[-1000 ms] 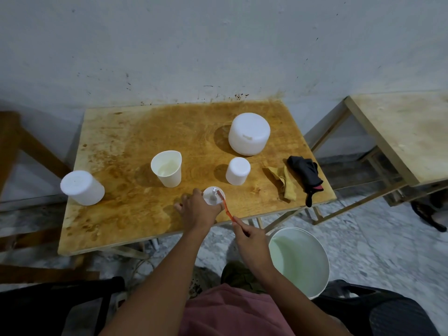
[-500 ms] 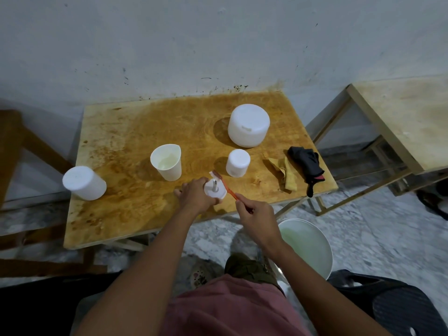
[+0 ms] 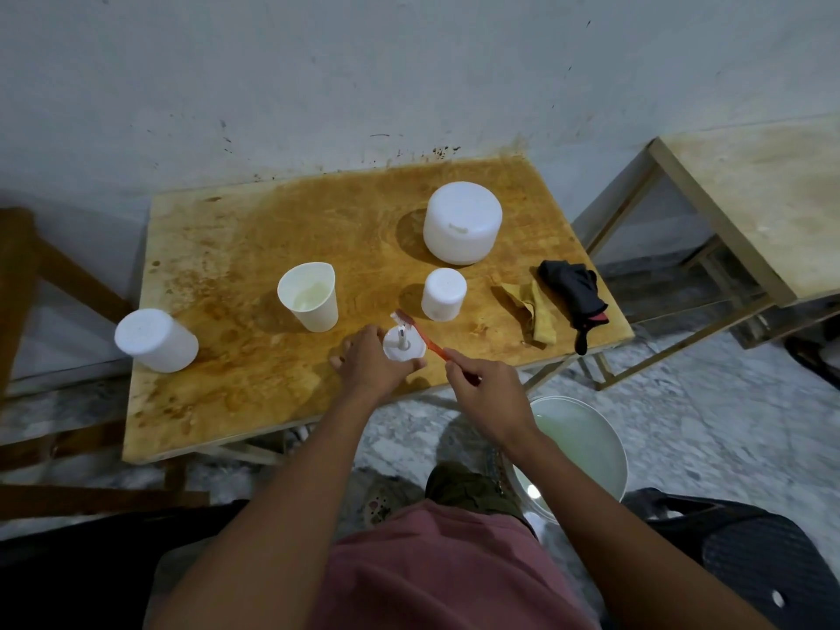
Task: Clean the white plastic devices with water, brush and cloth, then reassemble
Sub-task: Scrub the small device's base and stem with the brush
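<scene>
Two hands: left hand [image 3: 370, 361] grips disc [image 3: 403, 347]; right hand [image 3: 488, 393] pinches brush [image 3: 418, 331] handle.
Disc: ahead of left palm, at near surface [image 3: 272, 393] edge, post up.
Bristles: just beyond post.
Technique: brace disc; short strokes round post base.

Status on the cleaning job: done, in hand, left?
Done: looks disassembled; three white plastic cylinders sit apart on the wooden table. In hand: left hand grips a small white stemmed disc, right hand holds an orange toothbrush at it. Left: wiping with the crumpled yellow cloth, reassembly.
</scene>
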`<state>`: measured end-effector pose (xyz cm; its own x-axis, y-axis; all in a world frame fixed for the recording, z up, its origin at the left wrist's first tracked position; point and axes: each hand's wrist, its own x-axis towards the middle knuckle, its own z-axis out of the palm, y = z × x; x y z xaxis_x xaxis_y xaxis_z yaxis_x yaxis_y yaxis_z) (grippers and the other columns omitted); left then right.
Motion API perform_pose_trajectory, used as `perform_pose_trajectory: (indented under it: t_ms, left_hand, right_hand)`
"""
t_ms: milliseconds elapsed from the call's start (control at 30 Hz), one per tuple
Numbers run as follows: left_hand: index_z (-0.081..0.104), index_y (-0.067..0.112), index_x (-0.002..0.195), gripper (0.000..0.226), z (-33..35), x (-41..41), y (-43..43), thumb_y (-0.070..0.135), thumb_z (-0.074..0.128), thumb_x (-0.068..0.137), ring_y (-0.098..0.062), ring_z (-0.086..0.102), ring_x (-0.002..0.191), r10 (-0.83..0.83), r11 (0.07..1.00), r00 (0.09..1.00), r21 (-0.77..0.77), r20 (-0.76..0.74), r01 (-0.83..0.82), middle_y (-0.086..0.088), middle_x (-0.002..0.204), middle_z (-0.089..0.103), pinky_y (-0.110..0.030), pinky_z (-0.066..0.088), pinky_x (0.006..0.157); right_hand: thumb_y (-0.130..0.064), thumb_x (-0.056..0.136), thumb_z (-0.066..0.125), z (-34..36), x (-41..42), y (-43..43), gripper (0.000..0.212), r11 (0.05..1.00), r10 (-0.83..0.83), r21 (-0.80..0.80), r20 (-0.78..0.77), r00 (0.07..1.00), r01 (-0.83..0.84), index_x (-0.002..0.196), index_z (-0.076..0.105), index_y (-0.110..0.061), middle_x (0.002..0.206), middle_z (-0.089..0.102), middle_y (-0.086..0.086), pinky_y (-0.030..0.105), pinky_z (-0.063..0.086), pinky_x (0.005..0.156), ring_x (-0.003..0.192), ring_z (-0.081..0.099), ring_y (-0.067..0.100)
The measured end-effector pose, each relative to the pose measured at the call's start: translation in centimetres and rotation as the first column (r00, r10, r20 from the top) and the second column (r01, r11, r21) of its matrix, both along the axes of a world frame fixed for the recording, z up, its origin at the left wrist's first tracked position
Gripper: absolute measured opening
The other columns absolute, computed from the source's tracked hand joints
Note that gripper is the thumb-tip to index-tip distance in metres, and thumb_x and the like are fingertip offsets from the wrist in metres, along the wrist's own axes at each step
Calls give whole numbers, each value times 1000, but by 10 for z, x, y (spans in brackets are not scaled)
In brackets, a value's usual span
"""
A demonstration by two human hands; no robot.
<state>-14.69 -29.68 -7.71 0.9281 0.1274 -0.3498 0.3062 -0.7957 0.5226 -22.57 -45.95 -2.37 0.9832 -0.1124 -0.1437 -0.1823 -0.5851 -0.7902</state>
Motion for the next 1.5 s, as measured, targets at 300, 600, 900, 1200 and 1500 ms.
perform_pose_trajectory:
  t_ms: [300, 600, 900, 1200, 1500]
  left_hand:
    - [50, 31, 133, 67, 7, 5, 5, 54, 76, 75, -27, 38, 132, -156, 988, 987, 6, -36, 156, 1, 138, 50, -46, 23, 104]
    - [50, 30, 134, 68, 10, 8, 7, 58, 72, 76, -26, 38, 131, -224, 972, 974, 74, -18, 225, 2, 138, 49, -43, 23, 100]
    - [53, 31, 131, 65, 6, 7, 11, 56, 74, 75, -23, 42, 125, -157, 985, 986, 86, 53, 152, 4, 134, 52, -43, 24, 98]
    - [55, 30, 130, 64, 4, 6, 11, 59, 71, 75, -22, 42, 125, -131, 987, 990, 105, 53, 125, 4, 135, 53, -44, 24, 96]
    - [54, 30, 130, 66, 2, 6, 10, 60, 72, 75, -22, 42, 126, -118, 988, 992, 107, 53, 112, 6, 135, 52, -44, 24, 97]
  right_hand:
    - [-28, 95, 57, 1, 10, -11, 28, 1000, -14, 4, -61, 998, 15, 121, 68, -29, 55, 62, -7, 16, 29, 42, 43, 43, 4]
    - [-29, 95, 56, -2, 12, -18, 28, 999, 23, -49, -28, 999, -24, 120, 68, -32, 52, 59, -10, 17, 30, 45, 45, 45, 4]
    - [-38, 102, 42, -5, 10, -18, 36, 815, 201, -531, -120, 972, -234, 137, 52, -42, 78, 50, -5, 29, 35, 57, 69, 51, 15]
    - [-32, 102, 43, 0, 17, -11, 38, 818, 235, -513, -114, 965, -260, 139, 52, -35, 84, 56, 0, 29, 39, 58, 76, 56, 19]
    - [-32, 94, 52, -2, 9, -13, 32, 931, 105, -342, -85, 991, -127, 123, 67, -35, 64, 63, -9, 24, 41, 50, 56, 56, 10]
